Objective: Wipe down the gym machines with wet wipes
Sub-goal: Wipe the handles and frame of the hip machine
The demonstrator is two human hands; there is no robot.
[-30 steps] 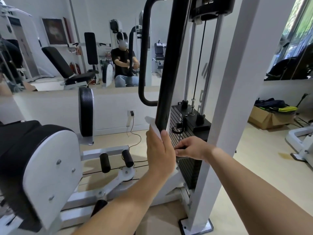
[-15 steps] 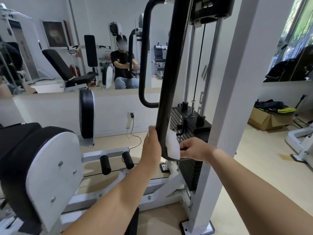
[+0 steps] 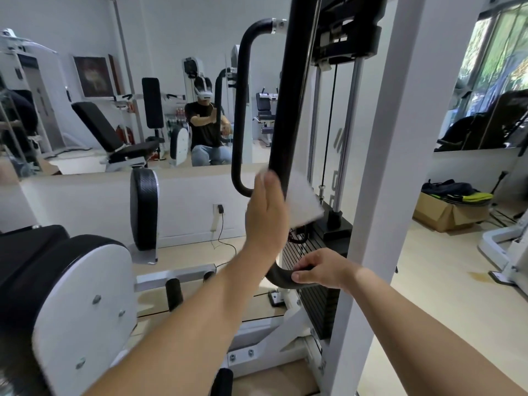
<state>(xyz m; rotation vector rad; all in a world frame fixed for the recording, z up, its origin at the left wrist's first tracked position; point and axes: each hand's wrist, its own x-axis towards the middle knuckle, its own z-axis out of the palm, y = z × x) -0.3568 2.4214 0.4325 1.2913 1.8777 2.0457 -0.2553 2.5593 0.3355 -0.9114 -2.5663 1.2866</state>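
A thick black bar [image 3: 288, 110] of the white weight machine rises in front of me and bends at its lower end. My left hand [image 3: 267, 215] holds a white wet wipe [image 3: 304, 205] against the bar about halfway up; the wipe sticks out to the right of the hand. Lower down, my right hand [image 3: 321, 270] grips the bar's curved lower end, with the thumb underneath. The black weight stack [image 3: 314, 304] sits just behind both hands.
The machine's white upright post [image 3: 380, 195] stands close on the right. A black-and-white padded roller [image 3: 65, 295] fills the lower left. A wall mirror [image 3: 114, 95] reflects a person and benches. A cardboard box [image 3: 448, 215] and another machine's base [image 3: 505, 252] lie on the floor at right.
My left hand has slid up the black bar with the wipe. My right hand has let go of the wipe and taken hold of the bar's lower bend.
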